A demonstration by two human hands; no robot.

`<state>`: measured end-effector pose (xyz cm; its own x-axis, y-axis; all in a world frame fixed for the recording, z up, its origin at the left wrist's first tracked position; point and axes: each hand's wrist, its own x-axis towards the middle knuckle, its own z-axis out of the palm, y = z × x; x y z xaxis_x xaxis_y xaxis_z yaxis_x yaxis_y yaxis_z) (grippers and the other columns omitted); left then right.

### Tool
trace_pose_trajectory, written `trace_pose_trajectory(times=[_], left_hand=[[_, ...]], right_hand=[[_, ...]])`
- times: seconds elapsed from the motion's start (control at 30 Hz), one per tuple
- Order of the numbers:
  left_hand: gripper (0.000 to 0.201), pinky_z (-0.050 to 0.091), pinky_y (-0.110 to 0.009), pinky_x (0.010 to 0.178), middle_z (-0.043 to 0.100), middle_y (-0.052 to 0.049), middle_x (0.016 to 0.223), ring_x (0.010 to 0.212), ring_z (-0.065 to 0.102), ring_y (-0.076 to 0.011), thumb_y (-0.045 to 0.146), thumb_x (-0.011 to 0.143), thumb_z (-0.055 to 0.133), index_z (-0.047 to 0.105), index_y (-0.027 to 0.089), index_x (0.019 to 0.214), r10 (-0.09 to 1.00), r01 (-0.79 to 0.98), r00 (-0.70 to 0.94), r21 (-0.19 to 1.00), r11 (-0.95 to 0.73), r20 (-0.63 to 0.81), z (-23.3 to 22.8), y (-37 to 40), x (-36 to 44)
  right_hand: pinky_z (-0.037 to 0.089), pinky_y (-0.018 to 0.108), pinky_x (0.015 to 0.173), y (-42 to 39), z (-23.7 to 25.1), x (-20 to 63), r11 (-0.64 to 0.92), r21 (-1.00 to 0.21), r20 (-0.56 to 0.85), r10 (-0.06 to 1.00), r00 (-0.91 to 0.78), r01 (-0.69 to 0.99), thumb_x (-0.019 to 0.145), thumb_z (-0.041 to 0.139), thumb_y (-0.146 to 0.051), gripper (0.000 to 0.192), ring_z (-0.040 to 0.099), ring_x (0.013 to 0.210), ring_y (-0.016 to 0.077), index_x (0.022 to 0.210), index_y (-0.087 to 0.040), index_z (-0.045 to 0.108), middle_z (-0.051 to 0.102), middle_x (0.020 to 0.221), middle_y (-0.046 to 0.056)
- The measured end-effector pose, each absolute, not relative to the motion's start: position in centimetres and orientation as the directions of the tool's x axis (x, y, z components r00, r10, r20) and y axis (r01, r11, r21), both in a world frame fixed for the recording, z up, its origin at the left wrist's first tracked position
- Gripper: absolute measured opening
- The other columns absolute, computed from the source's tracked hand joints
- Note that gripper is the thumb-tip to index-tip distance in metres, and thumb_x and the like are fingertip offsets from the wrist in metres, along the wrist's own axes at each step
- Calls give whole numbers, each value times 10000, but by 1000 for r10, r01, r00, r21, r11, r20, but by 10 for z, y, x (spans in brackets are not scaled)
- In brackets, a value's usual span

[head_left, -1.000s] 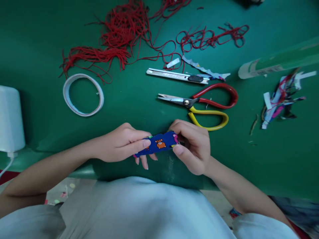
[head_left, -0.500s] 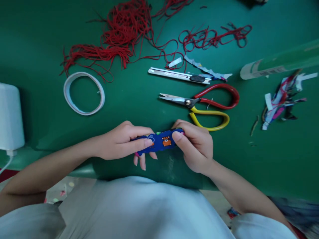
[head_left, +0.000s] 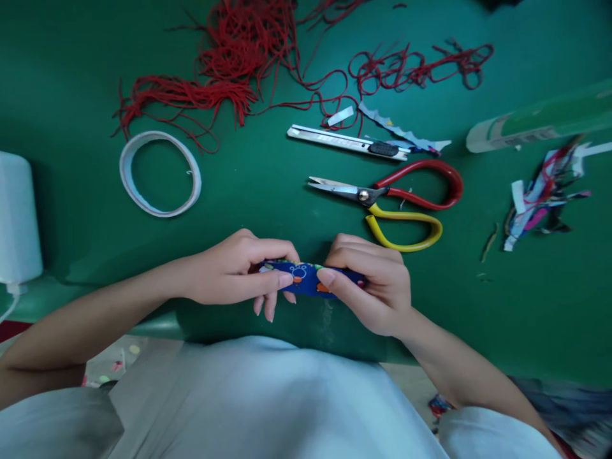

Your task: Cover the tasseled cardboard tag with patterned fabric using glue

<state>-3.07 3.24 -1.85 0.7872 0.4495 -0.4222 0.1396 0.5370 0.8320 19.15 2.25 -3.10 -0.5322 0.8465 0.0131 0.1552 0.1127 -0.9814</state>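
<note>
Between my two hands is a small strip of dark blue printed fabric (head_left: 306, 284) with orange and white figures and a multicoloured upper edge. My left hand (head_left: 239, 268) pinches its left part, thumb on the front, with some fingertips showing below. On the right part, my right hand (head_left: 370, 280) presses its thumb on the front while the other fingers curl behind. The strip is held above the near side of the table; its back is hidden. Just beyond my right hand lie scissors (head_left: 364, 196) with one red and one yellow handle.
A utility knife (head_left: 335, 139) lies beyond the scissors on the green table (head_left: 239, 191). Tangled red cord (head_left: 239, 57) spreads at the back. A white tape roll (head_left: 125, 182) and a white box (head_left: 19, 217) are left; a bottle (head_left: 540, 121) and fabric scraps (head_left: 530, 204) are right.
The fabric strip has shifted slightly to the right in my hands. My right thumb has moved left along it, closer to my left thumb. The view has shifted a little.
</note>
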Motion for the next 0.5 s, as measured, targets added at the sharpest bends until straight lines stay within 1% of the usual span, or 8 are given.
trace_pose_trajectory(times=[0.07, 0.13, 0.2, 0.27, 0.37, 0.43, 0.5], left_hand=[[137, 568, -178, 479, 751, -90, 850, 575, 715, -135, 266, 962, 498, 519, 141, 909, 485, 60, 752, 779, 624, -446, -20, 31, -31], [169, 559, -175, 451, 748, -86, 826, 546, 709, -138, 291, 965, 499, 495, 151, 871, 515, 24, 721, 759, 651, -464, -20, 30, -32], [192, 540, -156, 425, 741, -70, 768, 499, 690, -128, 299, 967, 496, 496, 151, 846, 521, 50, 713, 775, 630, -470, -20, 30, -33], [207, 528, -139, 417, 732, -57, 721, 471, 676, -116, 301, 967, 496, 507, 146, 829, 503, 111, 727, 802, 586, -468, -19, 29, -33], [210, 522, -123, 427, 728, -42, 700, 465, 670, -101, 302, 962, 504, 513, 144, 823, 489, 169, 746, 839, 517, -452, -18, 29, -32], [193, 528, -123, 445, 731, -40, 713, 484, 676, -98, 296, 967, 492, 512, 145, 848, 501, 171, 746, 852, 494, -440, -18, 29, -31], [185, 545, -140, 473, 735, -50, 731, 522, 691, -107, 295, 976, 474, 515, 144, 879, 518, 142, 739, 852, 505, -430, -19, 29, -31]], right_hand=[[338, 267, 549, 23, -30, 193, 52, -990, -19, 877, -481, 133, 880, 584, -134, 193, 410, 557, 100, 699, -194, 554, 492, 587, -29], [336, 265, 545, 24, -29, 194, 8, -992, -52, 879, -473, 123, 881, 582, -143, 208, 409, 558, 100, 682, -195, 546, 488, 578, -30], [336, 267, 551, 26, -29, 195, 11, -992, -58, 842, -536, 125, 893, 574, -179, 242, 412, 561, 103, 654, -191, 535, 506, 572, -22], [341, 272, 571, 28, -28, 195, 49, -990, -41, 793, -607, 131, 910, 569, -254, 272, 413, 573, 106, 648, -187, 531, 526, 580, -13], [347, 282, 612, 30, -26, 195, 101, -982, -32, 745, -666, 160, 929, 559, -333, 308, 403, 587, 106, 662, -184, 528, 524, 593, -16], [346, 286, 629, 30, -25, 195, 103, -979, -46, 725, -687, 175, 940, 552, -306, 321, 385, 583, 102, 645, -184, 513, 488, 578, -27], [341, 285, 627, 31, -25, 196, 80, -983, -54, 728, -684, 162, 942, 546, -250, 328, 363, 578, 99, 625, -184, 494, 449, 563, -36]])
